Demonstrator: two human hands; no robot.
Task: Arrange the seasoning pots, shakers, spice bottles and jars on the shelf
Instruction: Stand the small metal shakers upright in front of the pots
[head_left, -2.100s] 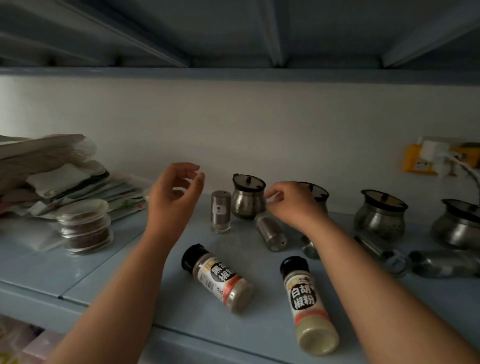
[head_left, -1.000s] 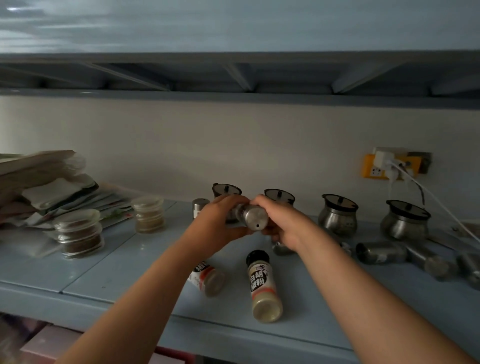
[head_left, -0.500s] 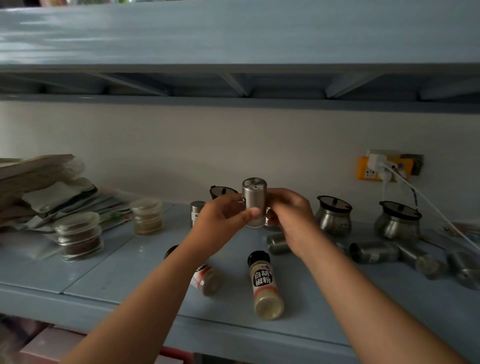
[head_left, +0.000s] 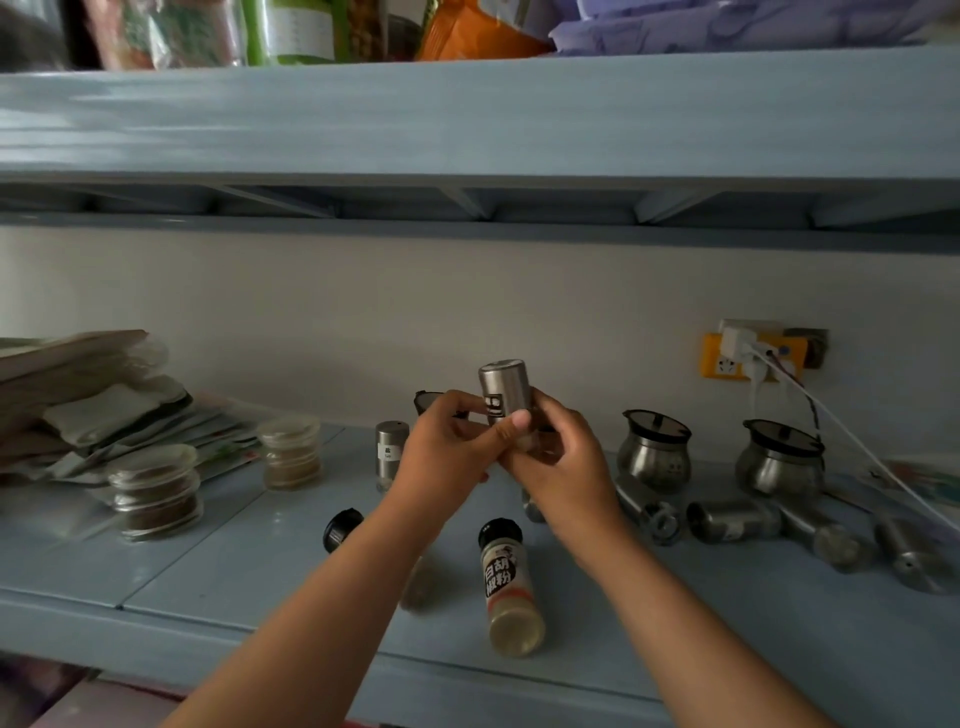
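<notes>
Nearest, on the front of the shelf (head_left: 156, 577): a white pepper bottle (head_left: 510, 587) lies on its side, pale powder inside, black cap pointing back. Beside it to the left a second black-capped bottle (head_left: 343, 528) also lies down, mostly hidden by the left forearm.

Above them both hands hold one steel shaker (head_left: 504, 387) upright in the air, clear of the shelf. Left hand (head_left: 447, 452) wraps its lower part, thumb on the label; right hand (head_left: 566, 467) cups the base.

Further back: one steel shaker (head_left: 390, 452) already stands upright. Two squat clear jars (head_left: 156, 491) (head_left: 291, 453) on the left hold brown seasoning. Right side, several steel shakers (head_left: 732, 519) lie tipped over. Two lidded seasoning pots (head_left: 655, 452) (head_left: 779, 465) stand by the wall; contents unreadable.

Progress looks early: one shaker stood up, the held one presumably goes next to it, and both bottles and the tipped shakers remain.
</notes>
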